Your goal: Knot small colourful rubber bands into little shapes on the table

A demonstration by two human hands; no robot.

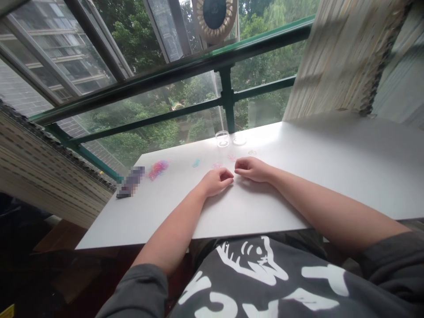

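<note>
Over the white table [165, 216], my left hand [217, 182] and my right hand [253, 169] face each other with a narrow gap between them. Each has its thumb and fingers drawn together in a pinch. Whatever is between the fingertips is too small to make out. Just beyond my hands lie a small pile of pale pink pieces [217, 165] and another of pink pieces [232, 157]. A little teal pile [196, 163] sits farther left. Behind my right hand is a small pale ring-like item [252, 152].
A clear round container [222, 139] and a clear, shallow round piece [239, 140] stand near the window edge. Toward the left lie a multicoloured heap [159, 169] and a blurred dark object [130, 182]. Green railing [227, 99] and curtains [318, 66] border the table.
</note>
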